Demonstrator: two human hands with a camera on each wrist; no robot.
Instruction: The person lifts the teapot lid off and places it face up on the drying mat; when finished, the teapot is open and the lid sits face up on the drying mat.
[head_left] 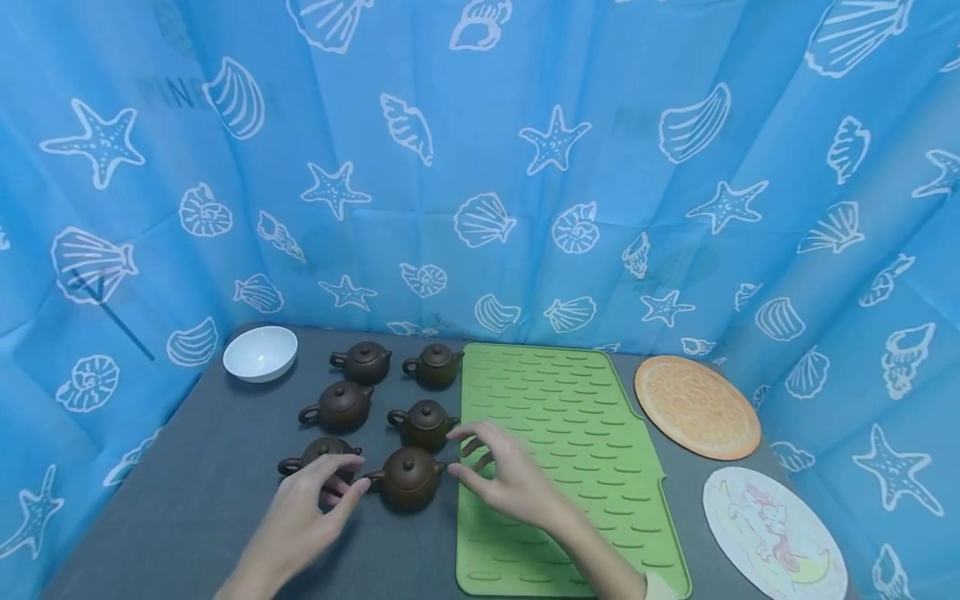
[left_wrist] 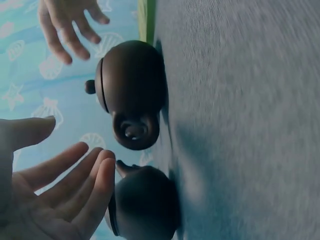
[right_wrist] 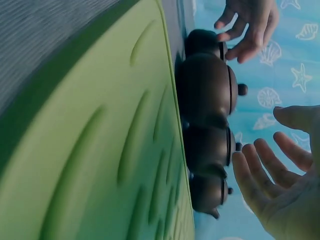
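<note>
Several small dark brown clay teapots stand upright in two columns on the grey cloth. My left hand (head_left: pixel 300 517) is by the handle of the nearest right-column teapot (head_left: pixel 408 481). Its fingers partly cover the front-left teapot (head_left: pixel 318 454). Across from it, my right hand (head_left: pixel 510 475) hovers over the mat's left edge, fingers near that nearest teapot's spout. In the left wrist view, the left hand (left_wrist: pixel 65 195) has loosely bent fingers, with a gap to the teapot (left_wrist: pixel 132 77) above. Relaxed and holding nothing, the right hand (right_wrist: pixel 280 185) appears in the right wrist view.
A green ribbed mat (head_left: pixel 555 433) lies right of the teapots. Farther right are a round orange-brown disc (head_left: pixel 697 407) and a white disc with a drawing (head_left: pixel 772 533). A white bowl (head_left: pixel 260 353) sits at the back left. A blue shell-print curtain (head_left: pixel 480 167) hangs behind.
</note>
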